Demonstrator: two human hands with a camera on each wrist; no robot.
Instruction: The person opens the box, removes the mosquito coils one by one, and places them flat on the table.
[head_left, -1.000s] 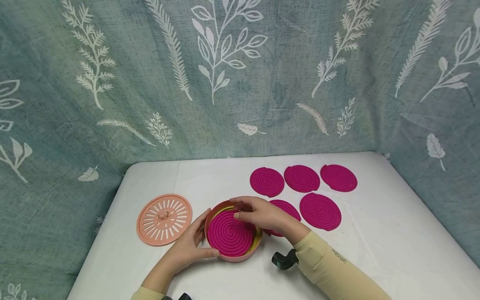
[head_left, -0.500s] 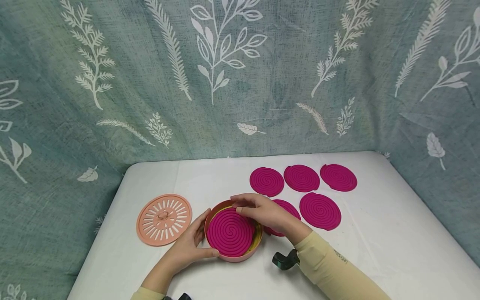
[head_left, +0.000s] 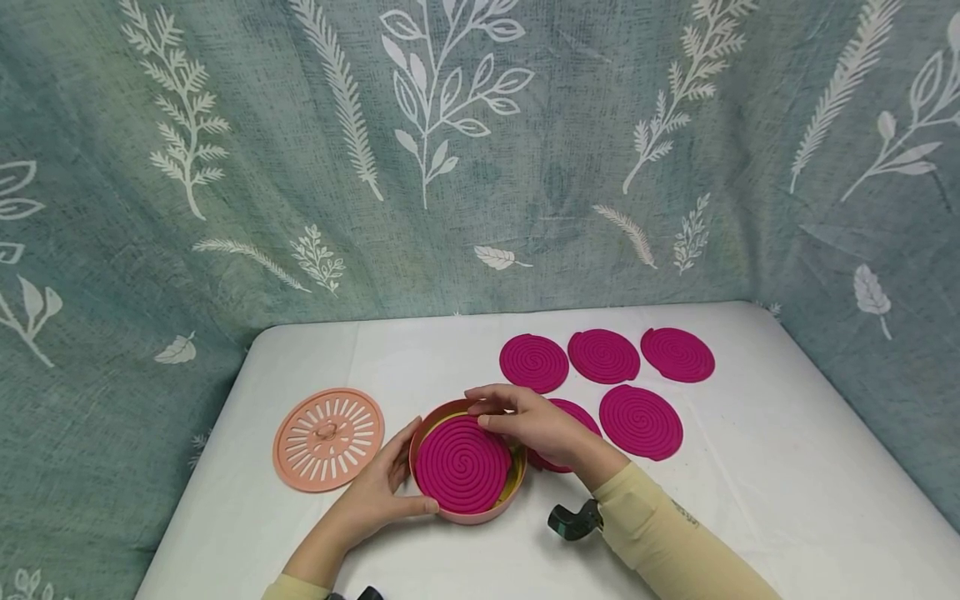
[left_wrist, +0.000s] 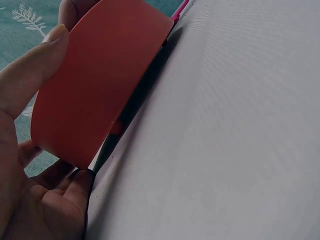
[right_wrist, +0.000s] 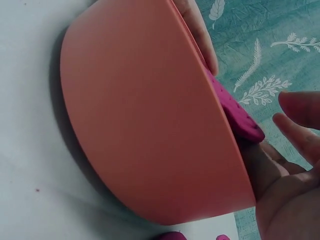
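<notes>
My left hand (head_left: 380, 492) grips the side of a round salmon-coloured mosquito coil holder (head_left: 480, 518), thumb at its near rim and fingers round its left wall. A magenta mosquito coil (head_left: 463, 465) lies in the holder over a yellow lining (head_left: 513, 483). In the right wrist view, one edge of the coil (right_wrist: 245, 122) sticks up past the rim. My right hand (head_left: 536, 425) is at the far right rim, fingers loosely bent. Some fingers (right_wrist: 267, 162) dip inside the holder below that raised edge, while two fingertips stand apart from it in the air.
A salmon slotted lid (head_left: 298, 462) with a small knob lies to the left. Several more magenta coils lie at the right, including a front-row coil (head_left: 641, 422) and a back-row coil (head_left: 534, 364); one is partly under my right hand. A patterned cloth (head_left: 450, 250) hangs behind the white table (head_left: 750, 467).
My right hand has drawn back slightly up and to the right, its thumb now off the coil's face. The coil has shifted a little in the holder. My left hand keeps its grip.
</notes>
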